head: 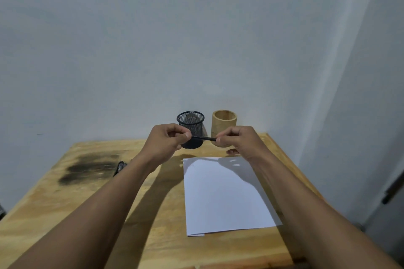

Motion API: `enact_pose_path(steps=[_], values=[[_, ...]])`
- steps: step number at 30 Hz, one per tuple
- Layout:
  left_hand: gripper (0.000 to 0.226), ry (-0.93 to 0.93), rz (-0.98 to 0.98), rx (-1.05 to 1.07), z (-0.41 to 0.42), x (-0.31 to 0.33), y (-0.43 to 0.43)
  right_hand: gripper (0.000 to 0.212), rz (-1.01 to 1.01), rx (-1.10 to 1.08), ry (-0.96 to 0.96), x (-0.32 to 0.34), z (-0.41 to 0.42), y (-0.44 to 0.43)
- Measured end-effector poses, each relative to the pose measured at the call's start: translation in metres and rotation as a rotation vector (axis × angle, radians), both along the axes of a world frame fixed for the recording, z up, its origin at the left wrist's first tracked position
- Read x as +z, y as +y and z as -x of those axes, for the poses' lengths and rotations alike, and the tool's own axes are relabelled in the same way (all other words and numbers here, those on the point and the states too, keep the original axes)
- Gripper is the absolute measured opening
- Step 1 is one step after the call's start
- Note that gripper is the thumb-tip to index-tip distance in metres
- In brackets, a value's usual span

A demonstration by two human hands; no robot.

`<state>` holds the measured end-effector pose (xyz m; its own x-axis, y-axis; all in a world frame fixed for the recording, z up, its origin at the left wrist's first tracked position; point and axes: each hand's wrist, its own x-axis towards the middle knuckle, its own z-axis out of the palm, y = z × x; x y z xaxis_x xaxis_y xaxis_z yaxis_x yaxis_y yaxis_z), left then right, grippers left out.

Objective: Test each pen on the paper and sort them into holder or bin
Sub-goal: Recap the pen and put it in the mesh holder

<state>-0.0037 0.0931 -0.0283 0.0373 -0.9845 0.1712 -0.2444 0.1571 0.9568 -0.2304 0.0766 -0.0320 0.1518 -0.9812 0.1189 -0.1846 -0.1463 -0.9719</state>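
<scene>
A thin black pen (203,138) is held level in the air between both hands, above the far edge of the white paper (225,196). My left hand (166,140) pinches its left end and my right hand (238,138) pinches its right end. Behind the pen stand a black mesh cup (191,122) and, to its right, a wooden cup (224,123). More dark pens (119,167) lie on the table to the left, partly hidden by my left forearm.
The wooden table (54,203) has a dark burnt-looking stain (87,168) at its left. A pale wall rises right behind the two cups. The table's right edge runs close beside the paper.
</scene>
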Motion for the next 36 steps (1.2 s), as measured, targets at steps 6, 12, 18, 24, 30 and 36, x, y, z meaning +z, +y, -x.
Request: enact_pose_path(steps=[6,12,18,24,30,36], values=[[0.003,-0.045,0.086,0.009,0.029,0.009,-0.009,0.015,0.199,0.081,0.333,0.011,0.009,-0.009],[0.015,0.035,0.109,0.076,0.050,0.004,-0.021,0.015,0.241,0.030,0.491,0.014,0.020,-0.014],[0.026,-0.082,0.057,0.153,0.075,-0.013,-0.031,0.004,0.302,-0.211,0.337,0.032,0.033,-0.035],[0.046,-0.301,0.055,0.158,0.107,-0.025,-0.051,0.011,0.370,-0.355,0.135,0.064,0.036,-0.065],[0.035,-0.379,0.074,0.252,0.126,-0.039,-0.073,0.011,0.285,-0.347,0.235,0.055,0.019,-0.085],[0.060,-0.262,0.091,0.311,0.133,-0.047,-0.083,0.012,0.196,-0.337,0.329,0.027,0.011,-0.103]])
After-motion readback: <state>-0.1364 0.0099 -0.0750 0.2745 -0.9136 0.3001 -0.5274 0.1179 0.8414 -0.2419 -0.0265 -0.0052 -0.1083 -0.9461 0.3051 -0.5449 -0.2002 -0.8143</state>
